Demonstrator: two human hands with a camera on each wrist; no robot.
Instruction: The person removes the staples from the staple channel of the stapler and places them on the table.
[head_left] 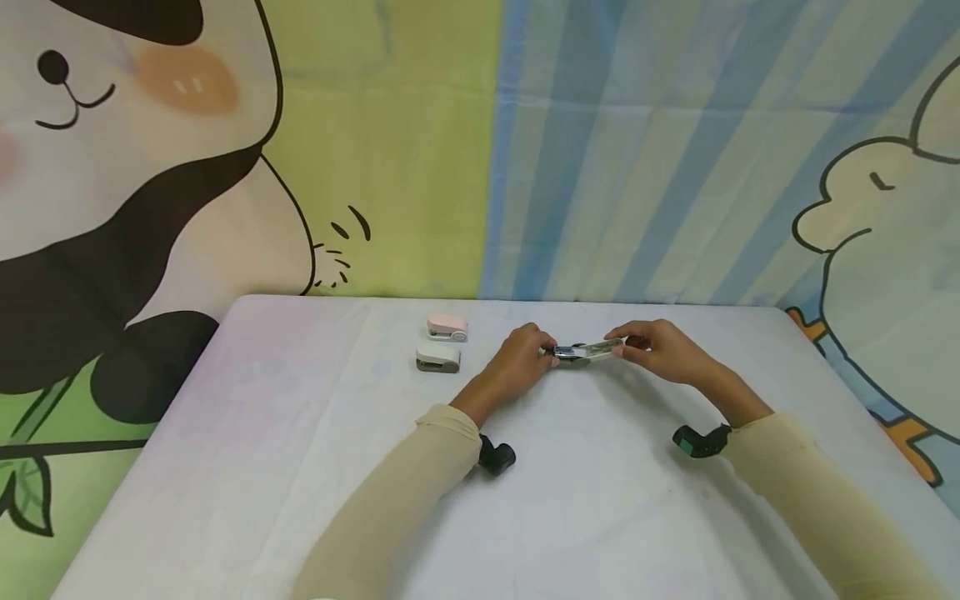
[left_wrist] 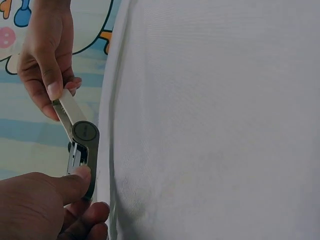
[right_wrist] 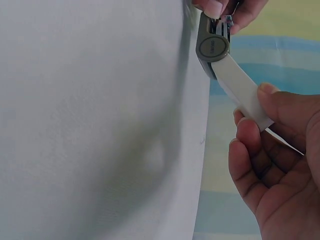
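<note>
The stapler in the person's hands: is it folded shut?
No, the right hand pinches the white lever of the stapler, swung open away from the grey base that the left hand grips.

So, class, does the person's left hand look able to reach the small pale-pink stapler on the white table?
Probably yes, but the left hand is pinching the opened white-and-grey stapler and must let go first; nothing visible blocks its way to the small pale-pink stapler.
</note>
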